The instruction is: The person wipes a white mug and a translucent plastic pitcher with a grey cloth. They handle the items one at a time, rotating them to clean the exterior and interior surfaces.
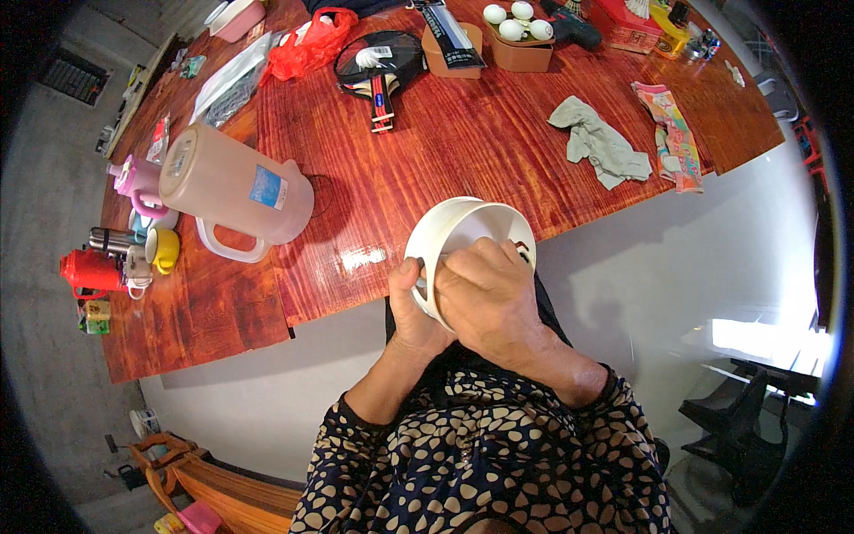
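My left hand (417, 314) grips a white round vessel (427, 233) at its left side, the thumb up against what looks like a handle. The vessel is tilted so that its mouth faces me, just off the front edge of the table. My right hand (490, 300) is curled in the mouth at the near rim, its fingertips hidden inside. Beside its knuckles shows a small dark and red patch, too small to make out. On the table to the left, a large translucent pink pitcher (227, 180) lies tilted, with its handle toward me.
Left on the wooden table (347, 180) stand a yellow mug (162, 250), a red flask (90, 270) and a pink bottle (141, 180). Further back lie table tennis paddles (380, 100), a red plastic bag (313, 43) and several white balls (512, 29). A grey cloth (597, 143) and patterned fabric (670, 137) lie right.
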Motion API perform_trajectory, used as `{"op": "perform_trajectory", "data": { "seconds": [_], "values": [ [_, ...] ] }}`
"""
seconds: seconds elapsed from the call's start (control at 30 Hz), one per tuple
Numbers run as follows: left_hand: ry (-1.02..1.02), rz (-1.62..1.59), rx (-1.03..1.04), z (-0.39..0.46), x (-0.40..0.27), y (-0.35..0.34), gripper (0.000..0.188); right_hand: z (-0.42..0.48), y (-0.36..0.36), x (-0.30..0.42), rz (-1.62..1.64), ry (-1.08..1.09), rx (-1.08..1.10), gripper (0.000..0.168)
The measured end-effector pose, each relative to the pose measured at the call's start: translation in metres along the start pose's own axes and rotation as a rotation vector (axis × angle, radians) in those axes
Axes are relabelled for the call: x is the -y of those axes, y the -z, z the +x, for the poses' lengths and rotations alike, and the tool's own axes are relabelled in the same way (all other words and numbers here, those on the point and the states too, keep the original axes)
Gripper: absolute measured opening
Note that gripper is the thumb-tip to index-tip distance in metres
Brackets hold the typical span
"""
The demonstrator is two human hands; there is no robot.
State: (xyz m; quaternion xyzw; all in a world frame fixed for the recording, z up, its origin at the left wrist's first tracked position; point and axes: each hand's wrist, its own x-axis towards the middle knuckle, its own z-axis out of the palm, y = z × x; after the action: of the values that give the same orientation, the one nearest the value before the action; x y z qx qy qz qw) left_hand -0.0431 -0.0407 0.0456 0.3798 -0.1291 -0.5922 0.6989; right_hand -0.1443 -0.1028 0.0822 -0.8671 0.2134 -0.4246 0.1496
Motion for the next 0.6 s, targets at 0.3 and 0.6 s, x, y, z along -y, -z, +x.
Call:
{"op": "perform_trajectory", "data": {
  "seconds": [0.3,0.6],
  "values": [
    [0.217,-0.18,0.002,0.001,0.002,-0.001,0.082,0.0,0.016,-0.013,-0.194,0.079,0.143,0.012],
    [0.302,-0.402,0.189,-0.008,-0.014,-0.003,0.08,0.01,0.043,-0.007,0.034,0.252,0.225,0.019]
  ]
}}
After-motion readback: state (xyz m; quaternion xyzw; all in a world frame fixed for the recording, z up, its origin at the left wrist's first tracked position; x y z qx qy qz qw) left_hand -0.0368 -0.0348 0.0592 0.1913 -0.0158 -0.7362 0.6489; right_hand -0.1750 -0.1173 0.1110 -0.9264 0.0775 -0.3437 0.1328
